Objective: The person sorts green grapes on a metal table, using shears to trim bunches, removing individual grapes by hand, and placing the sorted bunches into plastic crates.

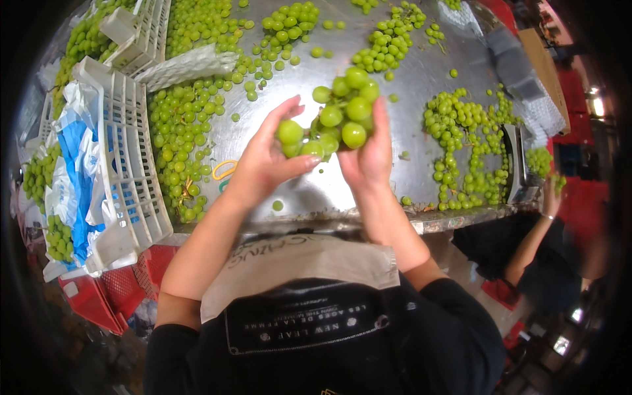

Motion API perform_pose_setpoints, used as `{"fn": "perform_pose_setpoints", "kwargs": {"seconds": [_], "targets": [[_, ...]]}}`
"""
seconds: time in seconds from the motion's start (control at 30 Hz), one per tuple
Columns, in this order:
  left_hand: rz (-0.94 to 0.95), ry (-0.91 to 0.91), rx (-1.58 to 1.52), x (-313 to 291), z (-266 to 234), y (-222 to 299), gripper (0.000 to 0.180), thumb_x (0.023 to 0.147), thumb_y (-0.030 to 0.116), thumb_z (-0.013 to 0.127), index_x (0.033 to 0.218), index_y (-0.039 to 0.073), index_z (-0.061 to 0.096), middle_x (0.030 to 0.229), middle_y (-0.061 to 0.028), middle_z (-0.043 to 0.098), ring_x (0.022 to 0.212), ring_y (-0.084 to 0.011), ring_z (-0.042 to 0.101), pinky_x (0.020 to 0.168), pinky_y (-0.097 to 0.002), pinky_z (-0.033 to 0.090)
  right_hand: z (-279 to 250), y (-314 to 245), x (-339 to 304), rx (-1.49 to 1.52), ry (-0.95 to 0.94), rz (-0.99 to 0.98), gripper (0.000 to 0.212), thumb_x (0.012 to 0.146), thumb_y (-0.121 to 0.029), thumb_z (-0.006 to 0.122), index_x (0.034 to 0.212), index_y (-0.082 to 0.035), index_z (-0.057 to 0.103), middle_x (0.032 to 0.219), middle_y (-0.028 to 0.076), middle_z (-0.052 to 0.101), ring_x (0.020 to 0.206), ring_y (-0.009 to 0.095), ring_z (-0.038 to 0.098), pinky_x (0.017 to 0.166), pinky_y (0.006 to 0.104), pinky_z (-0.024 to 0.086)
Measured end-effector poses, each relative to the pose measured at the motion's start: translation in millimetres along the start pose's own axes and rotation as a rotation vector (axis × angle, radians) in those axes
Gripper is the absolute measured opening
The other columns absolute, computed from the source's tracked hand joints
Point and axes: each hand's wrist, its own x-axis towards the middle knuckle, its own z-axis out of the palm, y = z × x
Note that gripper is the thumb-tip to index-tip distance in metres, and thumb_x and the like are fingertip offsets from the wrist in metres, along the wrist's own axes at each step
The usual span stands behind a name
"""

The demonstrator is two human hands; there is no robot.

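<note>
A bunch of green grapes (331, 117) is held up over the metal table (316, 178), between my two hands. My left hand (266, 155) grips its left side, the thumb across the lower grapes. On the other side my right hand (368, 148) cups the bunch, its fingers partly hidden behind the grapes. Scissors with a yellow handle loop (224, 170) lie on the table left of my left wrist. Loose grapes (181, 145) are heaped further left.
White plastic crates (125, 164) stand along the left, one holding grapes and blue-white bags. More bunches (385, 46) lie at the back and the right (461, 125). Red crates (112, 296) sit below left. At the far right a co-worker's hand (552, 197) holds grapes beside a scale-like device (517, 164).
</note>
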Motion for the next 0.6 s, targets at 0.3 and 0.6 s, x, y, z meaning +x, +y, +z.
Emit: {"fn": "perform_pose_setpoints", "kwargs": {"seconds": [0.3,0.6], "targets": [[-0.257,-0.13,-0.688,8.3,-20.4,-3.3,0.058,0.087,0.033,0.041,0.135,0.002,0.03,0.125,-0.0196,0.046,0.096,-0.0279,0.059,0.061,-0.031,0.055,12.3,-32.2,-14.2,-0.132,-0.119,0.083,0.056,0.092,-0.042,0.043,0.134,-0.007,0.032,0.131,0.011,0.042,0.119,0.025,0.041,0.101,0.0397,0.03],[-0.402,-0.476,-1.207,13.4,-37.1,-26.5,0.057,0.085,0.038,0.039,0.133,0.007,0.036,0.128,-0.0191,0.046,0.1,-0.0318,0.057,0.065,-0.0326,0.052,-0.4,-29.8,-7.6,-0.194,-0.255,0.028,0.063,0.079,-0.002,0.061,0.135,-0.003,0.032,0.129,0.011,0.042,0.118,0.02,0.042,0.1,0.0355,0.034]]}}
